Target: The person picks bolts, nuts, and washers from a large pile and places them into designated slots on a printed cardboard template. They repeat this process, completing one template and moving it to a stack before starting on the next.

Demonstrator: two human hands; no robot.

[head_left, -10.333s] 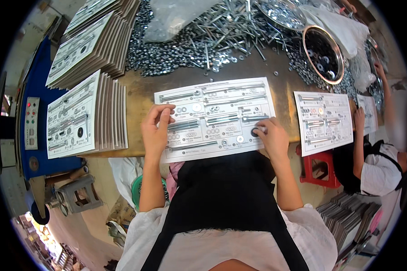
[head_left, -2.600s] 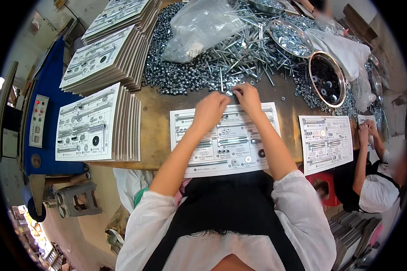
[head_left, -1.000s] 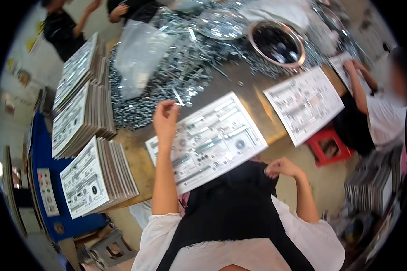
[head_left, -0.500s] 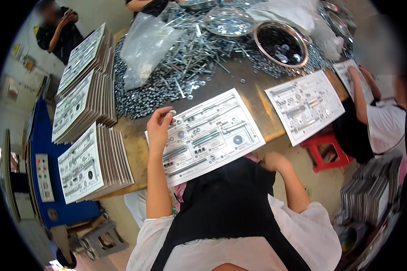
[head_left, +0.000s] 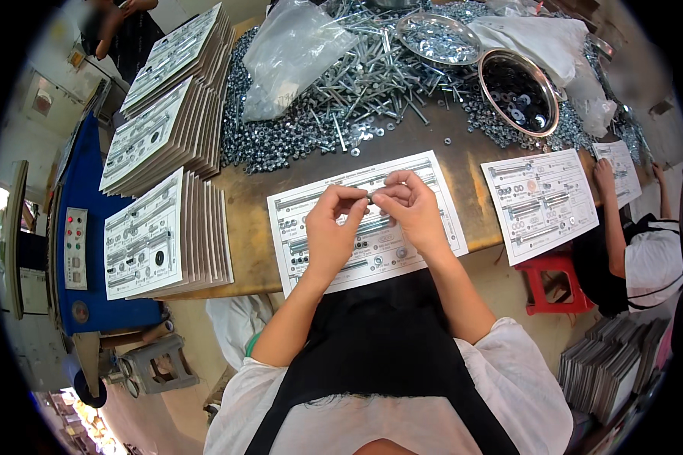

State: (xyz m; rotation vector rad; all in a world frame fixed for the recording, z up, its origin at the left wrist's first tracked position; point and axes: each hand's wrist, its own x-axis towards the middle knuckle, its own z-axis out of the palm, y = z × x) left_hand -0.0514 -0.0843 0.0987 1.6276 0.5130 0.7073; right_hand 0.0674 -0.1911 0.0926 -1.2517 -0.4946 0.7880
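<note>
A printed card (head_left: 448, 216) with hardware drawings and metal parts laid on it rests at the table's front edge, over my lap. Above it, my left hand (head_left: 332, 227) and my right hand (head_left: 416, 212) meet fingertip to fingertip. Pinched between them is a small metal nut (head_left: 369, 199), mostly hidden by the fingers. Bolts, washers and dark nuts show on the card around and below my hands.
Loose bolts (head_left: 391, 68) and nuts (head_left: 269, 148) heap at the back, beside a plastic bag (head_left: 292, 57). A steel bowl (head_left: 556, 114) holds dark washers. Stacked cards (head_left: 209, 227) line the left; another card (head_left: 539, 201) lies right, near a co-worker's arm (head_left: 613, 220).
My right hand has risen from my lap to meet the left over the card. My left hand has moved right with the small piece. The whole view has shifted.
</note>
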